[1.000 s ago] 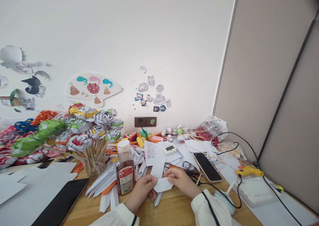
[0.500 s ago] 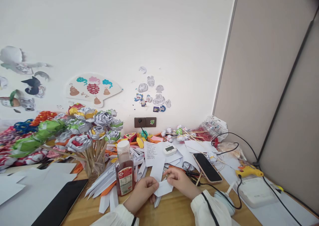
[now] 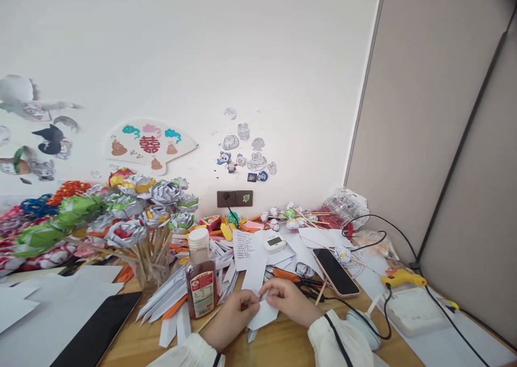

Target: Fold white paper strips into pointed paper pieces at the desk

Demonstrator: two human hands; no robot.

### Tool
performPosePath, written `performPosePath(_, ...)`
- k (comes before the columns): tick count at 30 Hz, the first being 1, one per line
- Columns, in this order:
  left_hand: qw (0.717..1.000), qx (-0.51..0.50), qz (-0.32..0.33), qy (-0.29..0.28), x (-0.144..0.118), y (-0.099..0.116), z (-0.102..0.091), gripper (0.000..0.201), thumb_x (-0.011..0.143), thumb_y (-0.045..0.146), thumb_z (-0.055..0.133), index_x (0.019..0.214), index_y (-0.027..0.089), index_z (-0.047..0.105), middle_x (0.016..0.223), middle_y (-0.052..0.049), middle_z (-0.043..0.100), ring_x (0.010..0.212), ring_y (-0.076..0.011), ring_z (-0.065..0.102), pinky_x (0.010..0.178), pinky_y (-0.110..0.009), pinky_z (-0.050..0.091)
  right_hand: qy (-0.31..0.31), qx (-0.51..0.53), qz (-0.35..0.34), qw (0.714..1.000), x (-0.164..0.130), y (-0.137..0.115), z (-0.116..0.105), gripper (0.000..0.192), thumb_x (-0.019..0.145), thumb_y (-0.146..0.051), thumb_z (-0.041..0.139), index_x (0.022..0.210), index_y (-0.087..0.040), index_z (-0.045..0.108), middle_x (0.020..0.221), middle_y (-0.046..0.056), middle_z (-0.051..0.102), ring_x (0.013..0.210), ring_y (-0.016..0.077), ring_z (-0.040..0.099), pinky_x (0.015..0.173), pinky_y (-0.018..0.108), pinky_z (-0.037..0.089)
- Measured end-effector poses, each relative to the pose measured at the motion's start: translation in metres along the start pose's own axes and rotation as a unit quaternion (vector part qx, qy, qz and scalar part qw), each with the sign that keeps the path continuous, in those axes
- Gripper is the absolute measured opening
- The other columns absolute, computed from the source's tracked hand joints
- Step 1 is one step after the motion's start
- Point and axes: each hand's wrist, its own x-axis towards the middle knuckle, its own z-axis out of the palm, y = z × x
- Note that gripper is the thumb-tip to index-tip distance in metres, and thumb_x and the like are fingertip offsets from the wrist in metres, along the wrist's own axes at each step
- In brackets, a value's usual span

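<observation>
Head camera is showing my left hand and right hand both pinching a small white paper piece near the counter's front edge. It is looking light, thin and easily creased, so I am judging its edges the safest grip.

Premises: a home craft corner set against a white wall. Evidence: wooden surface crowded with cut paper strips, a jar of paper flowers on sticks, a yellow glue gun, cartoon stickers and a paper fan on the wall, a grey partition at right.
</observation>
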Motion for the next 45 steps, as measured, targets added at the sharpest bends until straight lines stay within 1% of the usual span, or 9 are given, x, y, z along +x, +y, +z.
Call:
performPosePath(6, 0.999, -0.030, -0.030, -0.010, 0.003, -0.004, -0.002, 0.034, 0.064, 0.049, 0.053, 0.062, 0.015, 0.051, 0.046, 0.007, 0.043, 0.035, -0.0054, 0.036, 0.034, -0.018, 0.027, 0.002, 0.016, -0.004, 1.000, 0.002, 0.005, -0.005, 0.023, 0.073, -0.022, 0.049, 0.095, -0.018, 0.052, 0.055, -0.005, 0.045, 0.051, 0.0086, 0.043, 0.050, 0.020, 0.032)
performPosePath(11, 0.992, -0.112, -0.026, -0.060, 0.007, -0.012, -0.006, 0.040, 0.066, 0.053, 0.048, 0.072, 0.013, 0.054, 0.043, 0.007, 0.047, 0.033, -0.0052, 0.039, 0.034, -0.017, 0.025, 0.063, 0.017, -0.013, 0.998, 0.005, 0.006, -0.008, 0.025, 0.072, -0.026, 0.051, 0.095, -0.016, 0.049, 0.059, -0.003, 0.051, 0.055, 0.0108, 0.048, 0.054, 0.022, 0.035)
performPosePath(16, 0.989, -0.139, -0.031, -0.049, 0.010, -0.017, -0.006, 0.044, 0.064, 0.051, 0.053, 0.086, 0.013, 0.054, 0.040, 0.008, 0.046, 0.032, -0.0063, 0.041, 0.034, -0.017, 0.026, 0.092, 0.021, -0.019, 0.995, 0.007, 0.009, -0.009, 0.022, 0.073, -0.025, 0.050, 0.094, -0.017, 0.050, 0.063, -0.002, 0.053, 0.060, 0.0121, 0.051, 0.057, 0.023, 0.037)
performPosePath(22, 0.988, -0.134, -0.039, -0.059, 0.006, -0.013, -0.006, 0.036, 0.064, 0.047, 0.055, 0.079, 0.013, 0.058, 0.043, 0.006, 0.050, 0.034, -0.0048, 0.040, 0.036, -0.017, 0.026, 0.106, 0.000, -0.026, 0.994, 0.007, 0.011, -0.008, 0.021, 0.072, -0.023, 0.052, 0.093, -0.017, 0.051, 0.058, -0.003, 0.051, 0.055, 0.0110, 0.048, 0.053, 0.022, 0.035)
performPosePath(28, 0.986, -0.158, -0.036, -0.038, 0.009, -0.013, -0.005, 0.038, 0.061, 0.052, 0.054, 0.071, 0.016, 0.050, 0.047, 0.004, 0.056, 0.031, -0.0056, 0.043, 0.034, -0.017, 0.030, 0.150, 0.046, -0.008, 0.988, 0.010, 0.007, -0.009, 0.033, 0.075, -0.047, 0.045, 0.090, -0.017, 0.051, 0.066, 0.000, 0.054, 0.054, 0.0119, 0.051, 0.051, 0.023, 0.038)
performPosePath(33, 0.982, -0.186, -0.022, -0.031, 0.009, -0.013, -0.004, 0.037, 0.061, 0.052, 0.054, 0.073, 0.019, 0.041, 0.055, 0.002, 0.060, 0.037, -0.0094, 0.052, 0.036, -0.019, 0.036, 0.099, 0.055, 0.000, 0.994, 0.009, 0.001, -0.005, 0.041, 0.076, -0.054, 0.038, 0.081, -0.016, 0.052, 0.063, 0.001, 0.056, 0.051, 0.0126, 0.052, 0.049, 0.024, 0.039)
performPosePath(36, 0.985, -0.165, -0.026, -0.034, 0.006, -0.009, -0.003, 0.037, 0.060, 0.053, 0.055, 0.068, 0.019, 0.042, 0.049, 0.005, 0.056, 0.036, -0.0088, 0.050, 0.037, -0.019, 0.035, 0.089, 0.028, -0.024, 0.995, 0.008, 0.000, -0.001, 0.038, 0.076, -0.052, 0.040, 0.071, -0.016, 0.051, 0.062, 0.000, 0.052, 0.052, 0.0119, 0.050, 0.049, 0.024, 0.039)
performPosePath(41, 0.990, -0.135, -0.028, -0.017, 0.003, -0.002, 0.002, 0.039, 0.057, 0.054, 0.057, 0.058, 0.018, 0.043, 0.042, 0.008, 0.048, 0.036, -0.0069, 0.046, 0.038, -0.019, 0.033, 0.081, 0.038, -0.024, 0.996, 0.010, 0.003, 0.001, 0.035, 0.073, -0.050, 0.048, 0.065, -0.016, 0.048, 0.056, -0.004, 0.044, 0.048, 0.0095, 0.044, 0.046, 0.021, 0.036)
performPosePath(45, 0.992, -0.128, -0.008, 0.000, 0.006, -0.005, 0.005, 0.038, 0.063, 0.056, 0.050, 0.062, 0.018, 0.043, 0.038, 0.009, 0.044, 0.031, -0.0057, 0.040, 0.033, -0.017, 0.027, 0.051, 0.011, -0.016, 0.999, 0.007, 0.003, 0.003, 0.031, 0.072, -0.045, 0.051, 0.066, -0.015, 0.053, 0.057, -0.004, 0.045, 0.052, 0.0096, 0.043, 0.048, 0.020, 0.033)
